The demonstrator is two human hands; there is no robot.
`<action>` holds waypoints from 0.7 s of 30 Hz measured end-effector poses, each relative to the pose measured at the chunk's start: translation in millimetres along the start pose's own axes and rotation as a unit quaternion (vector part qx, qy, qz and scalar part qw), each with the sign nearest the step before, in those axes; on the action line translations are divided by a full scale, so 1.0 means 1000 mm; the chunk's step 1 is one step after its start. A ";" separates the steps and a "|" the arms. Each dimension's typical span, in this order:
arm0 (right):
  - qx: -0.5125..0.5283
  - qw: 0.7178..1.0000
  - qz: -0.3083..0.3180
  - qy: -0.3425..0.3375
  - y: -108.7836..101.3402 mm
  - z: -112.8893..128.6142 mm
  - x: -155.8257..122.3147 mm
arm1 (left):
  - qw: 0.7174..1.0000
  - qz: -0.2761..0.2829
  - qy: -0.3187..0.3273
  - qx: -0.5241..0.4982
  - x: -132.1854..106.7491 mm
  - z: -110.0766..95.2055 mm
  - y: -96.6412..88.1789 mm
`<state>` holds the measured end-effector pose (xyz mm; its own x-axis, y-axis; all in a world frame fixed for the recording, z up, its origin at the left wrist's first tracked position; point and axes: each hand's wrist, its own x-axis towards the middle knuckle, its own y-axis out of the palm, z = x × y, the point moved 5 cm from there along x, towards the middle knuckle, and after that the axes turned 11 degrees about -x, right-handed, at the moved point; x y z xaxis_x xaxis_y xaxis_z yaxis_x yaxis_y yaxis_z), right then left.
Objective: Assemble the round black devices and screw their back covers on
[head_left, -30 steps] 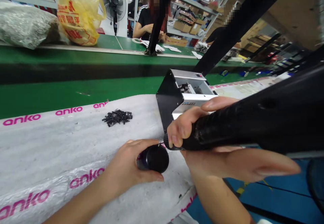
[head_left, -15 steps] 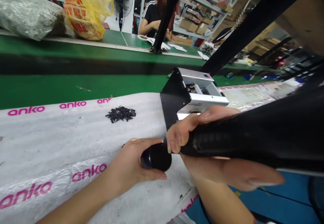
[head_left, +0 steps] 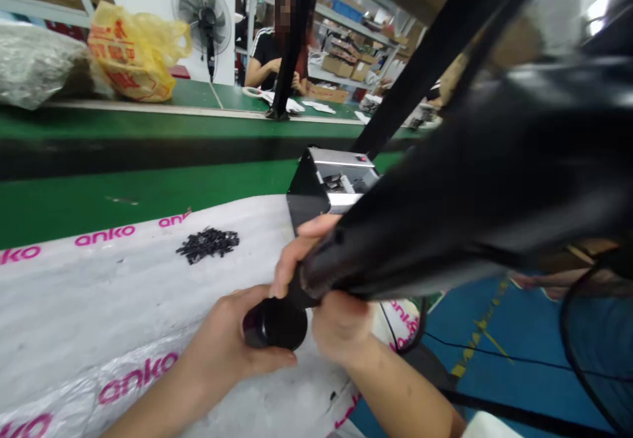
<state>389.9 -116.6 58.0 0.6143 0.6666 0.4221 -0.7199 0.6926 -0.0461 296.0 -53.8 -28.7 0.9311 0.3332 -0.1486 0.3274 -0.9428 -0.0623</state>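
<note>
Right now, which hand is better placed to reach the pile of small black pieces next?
Probably the left hand: it is nearer the pile, though holding a dark round object it might need to release. The right hand is farther off, gripping a large black tool.

Smooth, glossy cylinder (head_left: 281,324); plastic-looking tool (head_left: 410,227); crinkled, shiny film (head_left: 74,385); thin, creased plastic bag (head_left: 129,59)

White sheet (head_left: 99,306): pink "anko" repeated along far edge and near side. Yellow bag (head_left: 129,55), far left: red characters, illegible.
</note>
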 end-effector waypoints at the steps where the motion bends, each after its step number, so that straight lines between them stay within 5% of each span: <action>1: 0.021 1.000 0.002 -0.005 0.002 0.000 0.001 | 1.000 -0.006 0.008 0.012 0.001 0.002 -0.001; 6: 0.092 0.996 -0.006 -0.003 -0.002 0.011 0.012 | 0.995 -0.021 0.066 0.078 0.000 0.010 -0.002; 10: 0.032 0.973 -0.207 -0.099 -0.057 0.037 0.017 | 0.973 -0.138 0.114 0.144 -0.009 0.007 -0.005; 13: -0.066 0.926 -0.318 -0.191 -0.093 0.048 0.022 | 0.976 -0.121 0.125 0.130 -0.014 0.006 -0.003; 18: -0.131 0.934 -0.294 -0.153 -0.114 0.025 0.035 | 0.996 -0.001 0.048 0.074 -0.010 0.017 -0.012; 21: -0.099 0.959 -0.252 -0.084 -0.108 0.018 0.031 | 0.991 -0.053 0.073 0.098 -0.005 0.013 -0.019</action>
<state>480.9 -175.0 92.0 0.7955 0.1914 0.5749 -0.2594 0.9650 0.0377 283.6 -37.4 -39.5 0.9113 0.4116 0.0123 0.4000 -0.8779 -0.2631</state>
